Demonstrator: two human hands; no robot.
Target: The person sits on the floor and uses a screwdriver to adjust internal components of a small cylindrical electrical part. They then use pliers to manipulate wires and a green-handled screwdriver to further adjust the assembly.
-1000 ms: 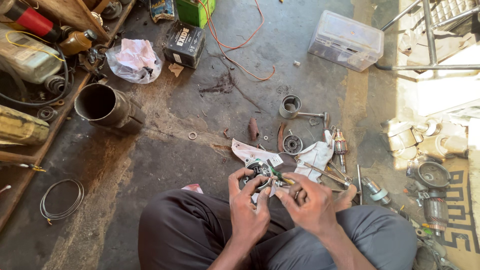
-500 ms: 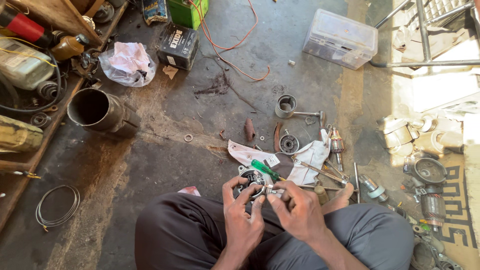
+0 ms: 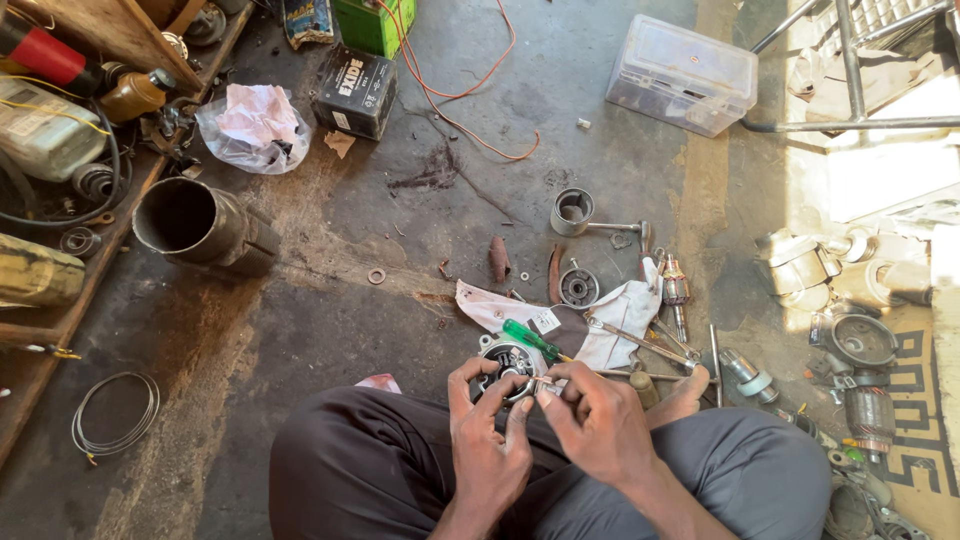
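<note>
Low in the middle of the frame, the left hand (image 3: 487,440) cupped a round metal motor part (image 3: 508,362) while the right hand (image 3: 600,425) pinched a small piece at its rim. The part looked opened and unfinished: a green-handled screwdriver (image 3: 530,340), wrenches (image 3: 640,343) and loose rings (image 3: 578,288) lay just above on a white rag (image 3: 620,310).

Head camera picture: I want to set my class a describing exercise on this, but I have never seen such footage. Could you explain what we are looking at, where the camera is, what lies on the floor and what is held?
The camera sits on a person's head and looks down, so you see their own lap and crossed legs. Both hands meet over a round metal motor part: the left hand cups it and the right hand pinches something small at its edge, too tiny to identify. On the concrete floor lie a green-handled screwdriver, a white rag, wrenches, a metal pipe, a black battery and a clear plastic box.
</note>
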